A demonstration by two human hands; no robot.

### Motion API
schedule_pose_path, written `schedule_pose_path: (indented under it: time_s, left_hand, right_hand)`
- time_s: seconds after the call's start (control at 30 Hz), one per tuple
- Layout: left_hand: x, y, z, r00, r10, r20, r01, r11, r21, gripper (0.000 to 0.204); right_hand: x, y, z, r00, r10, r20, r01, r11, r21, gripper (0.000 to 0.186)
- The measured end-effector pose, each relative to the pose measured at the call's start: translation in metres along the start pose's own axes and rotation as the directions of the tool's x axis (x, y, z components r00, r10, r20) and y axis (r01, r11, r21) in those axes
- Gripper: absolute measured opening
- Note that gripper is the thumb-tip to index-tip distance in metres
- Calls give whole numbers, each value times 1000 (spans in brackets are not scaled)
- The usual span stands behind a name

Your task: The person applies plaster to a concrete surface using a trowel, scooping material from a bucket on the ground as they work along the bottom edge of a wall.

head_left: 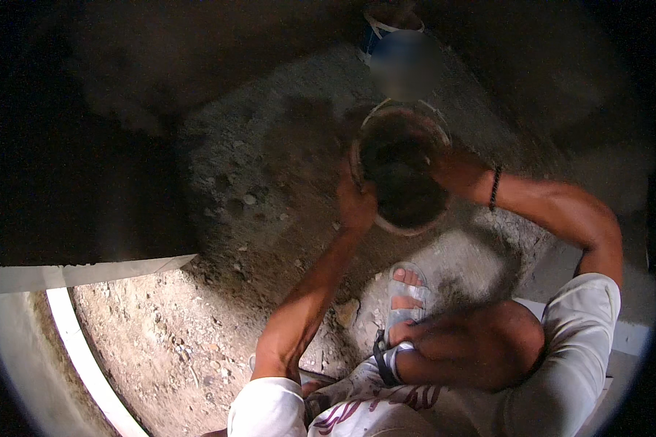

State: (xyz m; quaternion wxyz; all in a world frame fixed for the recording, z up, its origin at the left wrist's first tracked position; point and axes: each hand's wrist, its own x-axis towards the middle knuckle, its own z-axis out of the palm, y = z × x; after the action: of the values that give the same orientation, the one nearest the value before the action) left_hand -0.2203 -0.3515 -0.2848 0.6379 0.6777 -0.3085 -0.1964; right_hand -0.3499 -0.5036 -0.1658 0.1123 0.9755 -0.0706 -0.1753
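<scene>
A round bucket (408, 231) with a pale rim and a thin handle at its far side sits in front of me, its mouth toward me. Dark material (401, 193) lies inside, too shadowed to name. My left hand (356, 204) is closed on the bucket's left rim, thumb showing near the edge. On the opposite side my right hand (463, 173), with a dark beaded band at the wrist, is closed at the right rim. Its fingertips fade into shadow at the bucket's mouth.
Rough ground (248, 167) with loose stones surrounds the bucket. Beyond stands a blue and white bucket (372, 35), partly behind a blurred patch. A pale ledge (87, 275) and a white curved strip (80, 342) lie at left. My sandalled foot (407, 295) is close to the bucket.
</scene>
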Motion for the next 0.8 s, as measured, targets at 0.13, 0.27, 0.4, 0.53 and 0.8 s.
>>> schedule_pose_path:
  time_s: [0.13, 0.27, 0.4, 0.53, 0.8]
  left_hand:
    - [0, -3, -22, 992, 125, 35, -122, 990, -70, 63]
    - [-25, -1, -12, 990, 131, 53, -128, 990, -64, 61]
    - [-30, -8, -10, 994, 76, 81, -65, 989, -131, 63]
    - [-31, -7, -9, 989, 97, 113, -80, 986, -147, 62]
    - [-23, 8, 8, 997, 61, 57, -52, 988, -147, 59]
  right_hand:
    - [-33, -6, -3, 991, 43, 128, -61, 988, 141, 20]
    - [-65, 6, -12, 943, 121, 311, -201, 950, 240, 22]
    - [-70, 2, 50, 950, 218, 223, -301, 830, 469, 24]
    - [-58, -28, 44, 927, 130, 351, -322, 756, 570, 25]
    - [-74, -54, 78, 981, 82, 175, -193, 476, 858, 35]
